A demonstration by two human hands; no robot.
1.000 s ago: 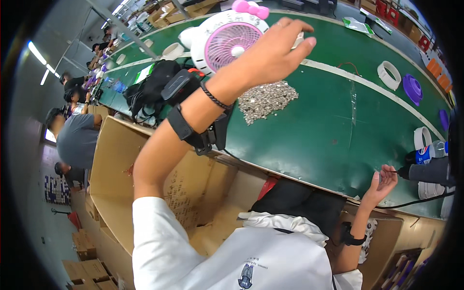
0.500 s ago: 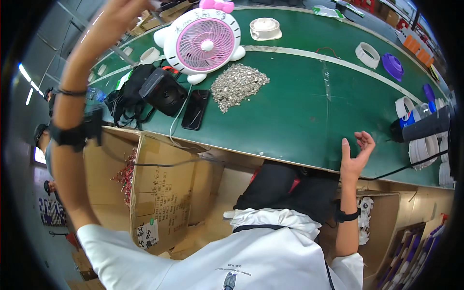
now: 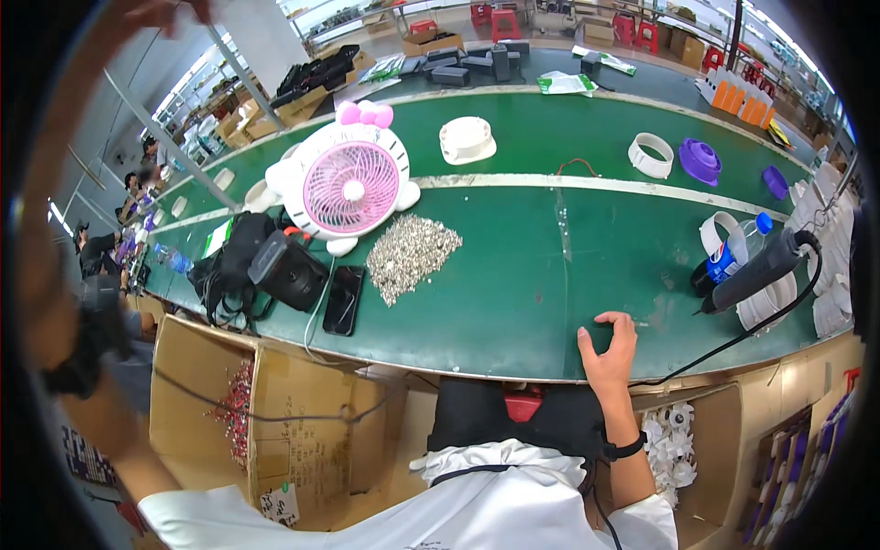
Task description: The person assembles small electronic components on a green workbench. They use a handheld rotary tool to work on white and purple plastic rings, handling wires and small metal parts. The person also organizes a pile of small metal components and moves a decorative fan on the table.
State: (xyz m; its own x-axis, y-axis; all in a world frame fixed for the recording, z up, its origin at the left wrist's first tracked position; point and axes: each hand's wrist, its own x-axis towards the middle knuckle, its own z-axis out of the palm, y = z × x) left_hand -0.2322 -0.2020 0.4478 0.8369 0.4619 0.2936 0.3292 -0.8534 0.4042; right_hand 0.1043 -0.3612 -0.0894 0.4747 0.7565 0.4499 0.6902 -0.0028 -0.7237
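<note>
My right hand (image 3: 609, 356) hovers over or rests on the near edge of the green work table (image 3: 495, 312), fingers curved and thumb apart, with nothing in it. Up at the far left, my left hand (image 3: 137, 18) is raised and cut by the picture's edge. Motion blur smears its fingers, so I cannot tell whether it holds anything. A pink and white fan (image 3: 353, 191) with a bow stands left of the middle. Beside it lies a heap of small silvery metal parts (image 3: 412, 257), with a black phone (image 3: 344, 300) to its left.
A black speaker-like box (image 3: 291, 269) and black bag stand left. Right are a dark corded electric screwdriver (image 3: 756, 270), a blue-capped bottle (image 3: 752, 236), white rings (image 3: 651, 156) and a purple part (image 3: 700, 161). Cardboard boxes (image 3: 302, 431) sit below the edge; other people are far left.
The view has tilted up, showing more of the far side of the room. My left arm has swung further to the left edge. My right hand stays near the table's front edge.
</note>
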